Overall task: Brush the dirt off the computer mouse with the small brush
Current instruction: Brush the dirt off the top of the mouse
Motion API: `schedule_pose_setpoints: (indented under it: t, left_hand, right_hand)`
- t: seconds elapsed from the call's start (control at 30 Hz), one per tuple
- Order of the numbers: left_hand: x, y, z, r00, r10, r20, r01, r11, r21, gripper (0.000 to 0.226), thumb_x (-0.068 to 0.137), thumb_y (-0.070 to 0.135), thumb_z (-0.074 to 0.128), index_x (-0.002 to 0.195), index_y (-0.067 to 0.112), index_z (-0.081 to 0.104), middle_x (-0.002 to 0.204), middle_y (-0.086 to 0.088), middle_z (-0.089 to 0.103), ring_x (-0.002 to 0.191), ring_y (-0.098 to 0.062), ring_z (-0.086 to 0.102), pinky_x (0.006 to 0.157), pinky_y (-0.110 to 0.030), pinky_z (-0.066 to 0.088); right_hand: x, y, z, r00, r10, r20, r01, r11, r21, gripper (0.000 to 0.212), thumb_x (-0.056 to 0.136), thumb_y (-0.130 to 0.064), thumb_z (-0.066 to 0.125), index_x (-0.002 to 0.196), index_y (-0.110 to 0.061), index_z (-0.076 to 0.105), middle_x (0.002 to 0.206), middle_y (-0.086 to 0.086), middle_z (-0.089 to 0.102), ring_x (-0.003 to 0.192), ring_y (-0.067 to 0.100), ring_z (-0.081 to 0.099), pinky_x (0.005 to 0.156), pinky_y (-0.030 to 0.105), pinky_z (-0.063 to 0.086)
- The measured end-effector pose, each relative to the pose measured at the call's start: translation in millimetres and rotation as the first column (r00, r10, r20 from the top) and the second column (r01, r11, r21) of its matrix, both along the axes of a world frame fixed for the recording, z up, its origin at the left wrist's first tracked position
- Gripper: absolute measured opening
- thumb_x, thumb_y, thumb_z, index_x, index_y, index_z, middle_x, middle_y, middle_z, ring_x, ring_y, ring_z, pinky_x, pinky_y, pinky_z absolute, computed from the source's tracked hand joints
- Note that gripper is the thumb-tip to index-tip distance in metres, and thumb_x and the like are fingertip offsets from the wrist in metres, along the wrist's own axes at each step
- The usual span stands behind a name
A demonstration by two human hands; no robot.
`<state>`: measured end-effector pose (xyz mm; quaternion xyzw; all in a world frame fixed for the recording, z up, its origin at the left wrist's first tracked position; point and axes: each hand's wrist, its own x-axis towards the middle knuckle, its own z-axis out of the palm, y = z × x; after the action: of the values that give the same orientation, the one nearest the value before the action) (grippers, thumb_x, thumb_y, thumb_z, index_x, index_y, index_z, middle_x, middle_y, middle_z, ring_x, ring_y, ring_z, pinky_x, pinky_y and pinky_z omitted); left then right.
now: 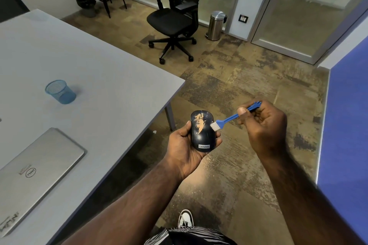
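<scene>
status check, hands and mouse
Left hand cradling mouse. Right hand gripping small brush, bristles at mouse's right edge. Orange dirt remains. Nothing obstructing.

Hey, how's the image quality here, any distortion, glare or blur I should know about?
Head view: wide-angle bending curves the table edge and door frames; the mouse, its tan dirt patch and the brush are sharp; soft shadows, one beside the mesh cup; mild sheen on the laptop lid and steel bin; left hand and right hand evenly lit.
</scene>
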<state>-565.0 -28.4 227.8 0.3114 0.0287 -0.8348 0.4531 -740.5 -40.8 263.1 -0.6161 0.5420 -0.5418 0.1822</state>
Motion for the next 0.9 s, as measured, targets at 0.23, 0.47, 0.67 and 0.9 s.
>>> schedule_pose_setpoints:
  t: [0.23, 0.47, 0.67, 0.9]
  left_hand:
    - [-2.8, 1.6, 1.6, 0.999, -0.032, -0.004, 0.032, 0.999, 0.003, 0.056, 0.098, 0.037, 0.036, 0.126, -0.008, 0.055, 0.116, -0.028, 0.063, 0.093, -0.042, 0.064, 0.081, -0.050, 0.057]
    - [-0.1, 1.7, 3.6, 1.000, -0.022, -0.003, 0.022, 0.999, 0.023, 0.055, 0.098, 0.037, 0.037, 0.123, -0.008, 0.055, 0.113, -0.033, 0.062, 0.091, -0.043, 0.064, 0.078, -0.050, 0.059]
    - [-1.0, 4.3, 3.6, 0.999, -0.035, -0.004, 0.035, 0.999, 0.016, 0.057, 0.099, 0.037, 0.036, 0.130, -0.007, 0.052, 0.112, -0.028, 0.065, 0.091, -0.042, 0.065, 0.072, -0.048, 0.059]
    - [-3.4, 5.1, 4.5, 0.999, -0.043, 0.016, 0.043, 0.999, 0.005, 0.056, 0.099, 0.038, 0.035, 0.126, -0.007, 0.054, 0.105, -0.029, 0.067, 0.088, -0.041, 0.065, 0.071, -0.047, 0.059]
  right_hand:
    - [-0.8, -8.9, -4.8, 0.987, -0.123, -0.099, 0.126, 0.992, 0.026, 0.008, 0.088, -0.039, 0.058, 0.085, -0.035, 0.064, 0.060, 0.007, 0.064, 0.051, 0.030, 0.061, 0.046, 0.044, 0.050]
    - [-3.8, -3.5, -3.9, 0.999, -0.035, 0.018, 0.034, 0.999, 0.041, 0.011, 0.087, -0.034, 0.062, 0.081, -0.042, 0.065, 0.069, -0.004, 0.068, 0.055, 0.017, 0.066, 0.050, 0.042, 0.054]
    - [-0.4, -8.3, -0.1, 0.992, -0.126, -0.015, 0.126, 0.991, 0.052, 0.015, 0.088, -0.032, 0.063, 0.078, -0.044, 0.063, 0.067, 0.003, 0.067, 0.056, 0.030, 0.065, 0.049, 0.049, 0.054]
    - [5.6, -7.7, -2.6, 1.000, -0.022, -0.003, 0.023, 0.994, 0.102, 0.012, 0.084, -0.036, 0.061, 0.079, -0.026, 0.067, 0.060, -0.001, 0.065, 0.052, 0.017, 0.062, 0.048, 0.036, 0.053]
